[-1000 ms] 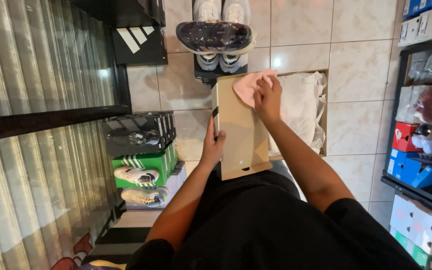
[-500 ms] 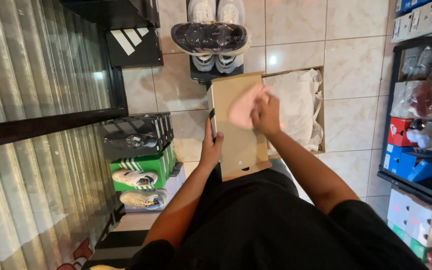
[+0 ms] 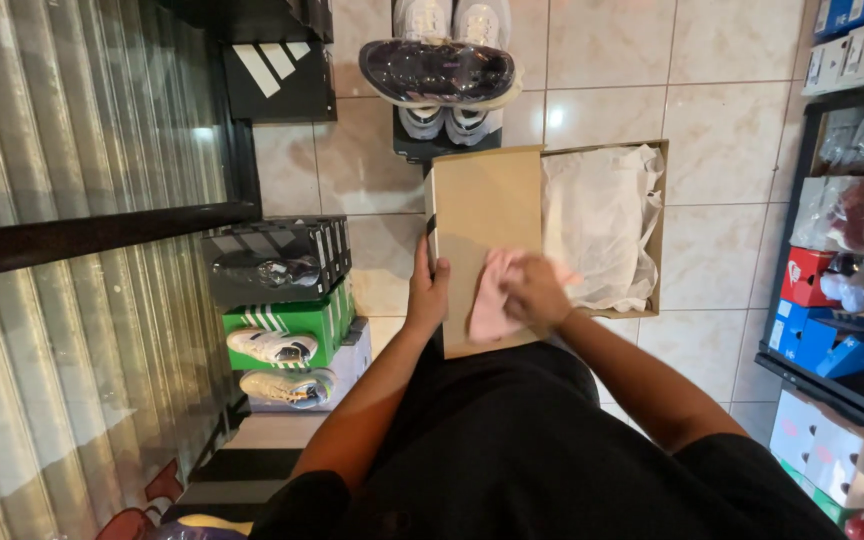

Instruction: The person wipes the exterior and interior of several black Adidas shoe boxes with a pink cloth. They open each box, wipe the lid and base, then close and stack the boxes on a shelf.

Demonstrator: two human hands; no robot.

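Note:
A brown cardboard shoe box lid (image 3: 487, 215) stands tilted in front of me, its plain inner side facing up. My left hand (image 3: 426, 293) grips its left edge. My right hand (image 3: 535, 293) presses a pink cloth (image 3: 492, 300) against the lower part of the lid. Right beside the lid lies the open shoe box (image 3: 658, 230), with crumpled white tissue paper (image 3: 597, 225) inside it.
A dark sneaker (image 3: 439, 72) rests on a pair of white sneakers (image 3: 449, 20) further off on the tiled floor. Stacked shoe boxes with sneakers (image 3: 282, 310) stand at the left by a corrugated shutter (image 3: 62, 300). Shelves of boxes (image 3: 842, 280) line the right.
My right hand has slid the pink cloth from the top of the lid down to its lower part. My left hand has kept its grip on the left edge.

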